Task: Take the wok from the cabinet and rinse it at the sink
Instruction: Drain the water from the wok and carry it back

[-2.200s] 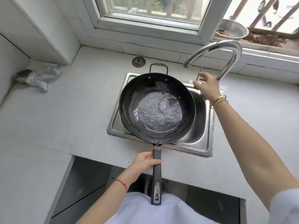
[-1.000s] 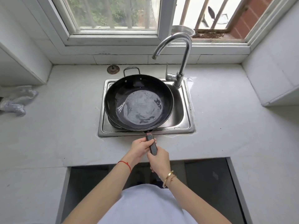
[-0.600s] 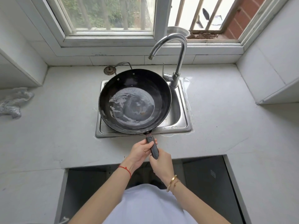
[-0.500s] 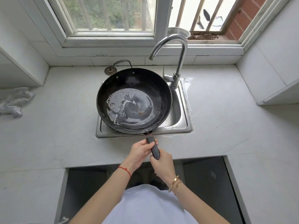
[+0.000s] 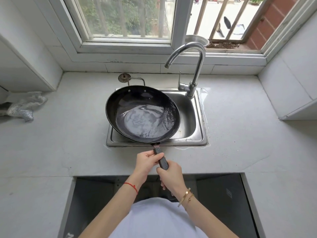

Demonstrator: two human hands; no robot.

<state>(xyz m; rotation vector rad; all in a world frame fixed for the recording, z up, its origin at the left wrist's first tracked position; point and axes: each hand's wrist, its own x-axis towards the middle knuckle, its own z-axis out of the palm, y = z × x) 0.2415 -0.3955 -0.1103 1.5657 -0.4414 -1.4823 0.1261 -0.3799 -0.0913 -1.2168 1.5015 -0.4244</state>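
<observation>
A black wok [image 5: 120, 103] with water pooled in its bottom hangs tilted over the left part of the steel sink [image 5: 190, 117], its right side lower. Both hands grip its long dark handle [image 5: 163, 162] in front of the sink. My left hand [image 5: 145, 160] holds the handle nearer the bowl. My right hand [image 5: 171, 177] holds it farther back, close to my body. The chrome tap [image 5: 195, 66] arches over the sink's back right, and no water runs from its spout.
A crumpled grey cloth [image 5: 24, 107] lies on the white counter [image 5: 60, 134] at far left. A round drain plug [image 5: 123, 77] lies behind the sink. A metal bowl [image 5: 197, 40] stands on the window sill. An open dark cabinet [image 5: 96, 194] gapes below the counter edge.
My right hand left the tap and joined the left on the handle. The wok has swung and now tilts to the right, and the water has slid toward its right side.
</observation>
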